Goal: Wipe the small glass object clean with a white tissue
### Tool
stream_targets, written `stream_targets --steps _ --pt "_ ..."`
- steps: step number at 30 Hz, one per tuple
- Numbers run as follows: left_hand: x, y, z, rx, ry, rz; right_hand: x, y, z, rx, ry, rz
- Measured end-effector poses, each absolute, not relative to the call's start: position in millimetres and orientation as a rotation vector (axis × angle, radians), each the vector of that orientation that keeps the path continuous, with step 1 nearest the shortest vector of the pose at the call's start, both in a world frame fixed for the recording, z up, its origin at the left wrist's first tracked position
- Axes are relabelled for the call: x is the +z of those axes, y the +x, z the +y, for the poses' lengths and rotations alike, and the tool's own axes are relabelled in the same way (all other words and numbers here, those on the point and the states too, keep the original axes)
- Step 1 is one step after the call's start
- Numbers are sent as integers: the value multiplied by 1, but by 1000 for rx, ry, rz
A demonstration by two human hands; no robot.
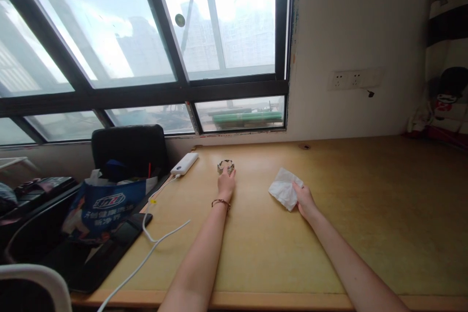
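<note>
My left hand (226, 182) reaches to the back middle of the wooden table (256, 263), its fingers closed on a small round metallic object (221, 165) that looks like a watch or bracelet. A braided band circles the left wrist. To the right, my right hand (305, 200) pinches the right edge of a white tissue (283, 189), which is spread out just over or on the tabletop. The tissue and the metallic object are apart.
A white power bank (185, 163) with a white cable (157, 243) lies along the table's left side. Further left are a black chair (129, 148) and a blue bag (106, 209). Windows and a wall with sockets (355, 79) stand behind the table.
</note>
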State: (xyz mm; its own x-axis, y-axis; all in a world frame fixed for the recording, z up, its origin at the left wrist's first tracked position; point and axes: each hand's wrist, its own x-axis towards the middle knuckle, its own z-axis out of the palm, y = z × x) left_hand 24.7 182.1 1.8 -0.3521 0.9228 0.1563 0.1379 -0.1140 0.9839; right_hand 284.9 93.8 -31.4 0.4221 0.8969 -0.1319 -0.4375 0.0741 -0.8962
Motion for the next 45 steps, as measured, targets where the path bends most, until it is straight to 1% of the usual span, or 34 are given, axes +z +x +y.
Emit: stream_targets --steps 4,6,9,13,17,19,21,24,28,31,34,36,40,45 --pt "-5 26 184 1480 1430 1642 -30 282 94 1113 -1001 -464" --pt "-7 31 178 1435 1462 1628 -29 281 93 1130 -954 -412" --pt "-3 46 164 1442 1500 1490 -25 280 92 1115 -892 -407" --pt "4 85 138 1425 1698 1241 -12 275 86 1118 -808 -487" --pt "2 132 104 1255 2039 1058 3 268 75 1199 -686 -653" --pt "0 146 89 1169 2250 1010 7 267 70 1171 -652 -694" --pt "0 153 78 1153 2314 969 10 268 67 1135 -652 -697" --pt "5 154 72 1196 2109 906 11 272 66 1114 -689 -710" --pt "11 156 72 1214 1570 869 10 275 70 997 -820 -792" --pt "11 158 74 1049 1334 835 6 278 72 883 -972 -897" --pt "11 157 77 860 1278 790 1 282 73 808 -1112 -984" --pt "11 155 78 825 1234 771 -1 284 74 797 -1147 -1010" --pt "9 152 82 859 1069 711 0 283 74 899 -1058 -952" --pt "1 151 93 981 855 650 5 280 70 1272 -818 -757"
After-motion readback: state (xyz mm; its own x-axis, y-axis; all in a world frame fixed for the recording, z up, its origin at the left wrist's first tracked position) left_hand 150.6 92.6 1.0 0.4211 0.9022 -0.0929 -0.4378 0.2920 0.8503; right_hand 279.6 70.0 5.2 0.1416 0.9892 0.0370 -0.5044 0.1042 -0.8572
